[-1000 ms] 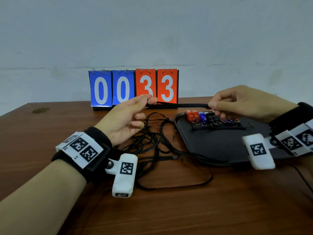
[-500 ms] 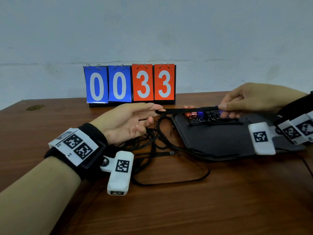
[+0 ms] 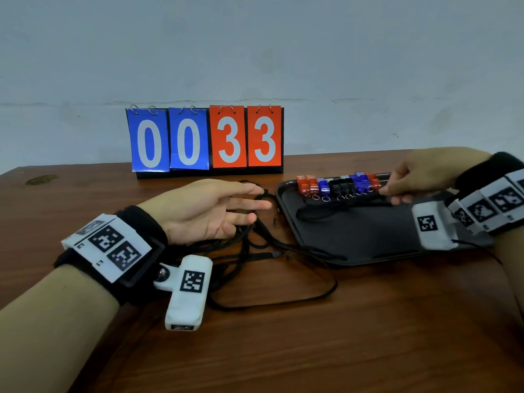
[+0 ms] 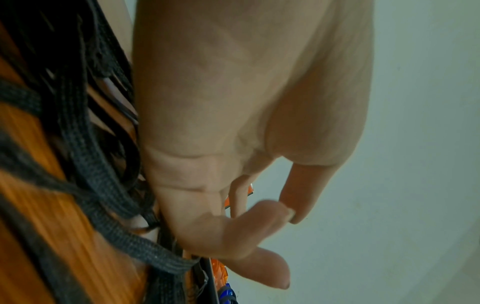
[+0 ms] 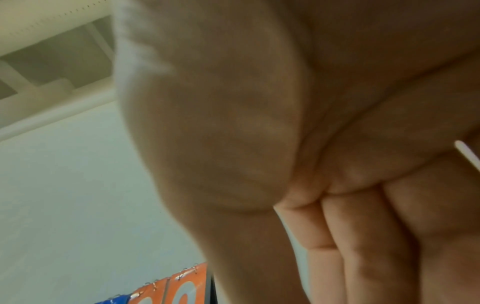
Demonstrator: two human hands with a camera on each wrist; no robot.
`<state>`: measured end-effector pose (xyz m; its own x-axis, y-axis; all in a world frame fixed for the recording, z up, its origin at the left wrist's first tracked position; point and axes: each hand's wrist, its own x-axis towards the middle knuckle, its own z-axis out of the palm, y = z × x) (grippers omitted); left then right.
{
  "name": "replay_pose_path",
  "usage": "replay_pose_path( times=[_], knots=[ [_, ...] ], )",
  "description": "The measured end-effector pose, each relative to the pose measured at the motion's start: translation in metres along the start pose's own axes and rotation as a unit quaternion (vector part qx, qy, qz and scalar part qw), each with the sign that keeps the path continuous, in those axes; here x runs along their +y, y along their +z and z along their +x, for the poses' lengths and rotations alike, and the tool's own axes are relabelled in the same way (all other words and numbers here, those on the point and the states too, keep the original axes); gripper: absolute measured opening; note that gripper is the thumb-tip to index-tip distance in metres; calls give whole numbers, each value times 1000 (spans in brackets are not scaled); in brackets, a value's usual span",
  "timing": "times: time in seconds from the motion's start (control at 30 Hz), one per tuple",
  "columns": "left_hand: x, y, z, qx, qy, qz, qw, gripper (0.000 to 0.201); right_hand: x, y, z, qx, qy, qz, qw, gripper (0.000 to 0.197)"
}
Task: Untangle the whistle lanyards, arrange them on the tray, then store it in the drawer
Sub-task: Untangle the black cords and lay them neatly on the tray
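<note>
On the brown wooden counter (image 3: 283, 350) the black rectangular plastic tray (image 3: 354, 234) holds a row of red, blue and black plastic whistles (image 3: 337, 184) along its 12 o'clock edge, and the right hand (image 3: 419, 174) pinches a folded black lanyard cord (image 3: 340, 207) just below them. The left hand (image 3: 209, 211) hovers with its grip apart over the tangled pile of black woven lanyards (image 3: 255, 251) at the tray's 9 o'clock. Several strands drape over the tray's rim — tugging the pile could drag the neat row askew.
</note>
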<state>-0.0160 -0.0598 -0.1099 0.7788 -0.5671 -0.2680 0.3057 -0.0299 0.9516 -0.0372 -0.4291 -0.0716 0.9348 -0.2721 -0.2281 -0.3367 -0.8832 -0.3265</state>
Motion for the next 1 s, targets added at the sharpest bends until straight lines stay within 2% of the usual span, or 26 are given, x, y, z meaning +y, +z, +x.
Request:
replay_pose_path(
  times=[0.33, 0.5, 0.7, 0.83, 0.93, 1.0],
  knots=[
    [-2, -7, 1, -5, -13, 76, 997, 47, 8, 0, 7, 41, 23, -87, 995, 30],
    [-3, -6, 0, -30, -35, 103, 994, 46, 9, -1, 10, 66, -3, -132, 989, 30],
    [-4, -2, -1, -42, -17, 140, 989, 44, -2, 0, 1, -7, -70, -92, 993, 42],
    [-7, 3, -2, -26, 14, 131, 991, 43, -20, 6, -19, -26, -149, -95, 984, 38],
    [-10, -2, 0, -28, 36, 185, 982, 53, -37, 10, -41, -90, -223, -40, 970, 36],
    [-12, -8, 1, -37, 40, 222, 974, 69, -47, 15, -52, -155, -264, 11, 952, 30]
  ],
)
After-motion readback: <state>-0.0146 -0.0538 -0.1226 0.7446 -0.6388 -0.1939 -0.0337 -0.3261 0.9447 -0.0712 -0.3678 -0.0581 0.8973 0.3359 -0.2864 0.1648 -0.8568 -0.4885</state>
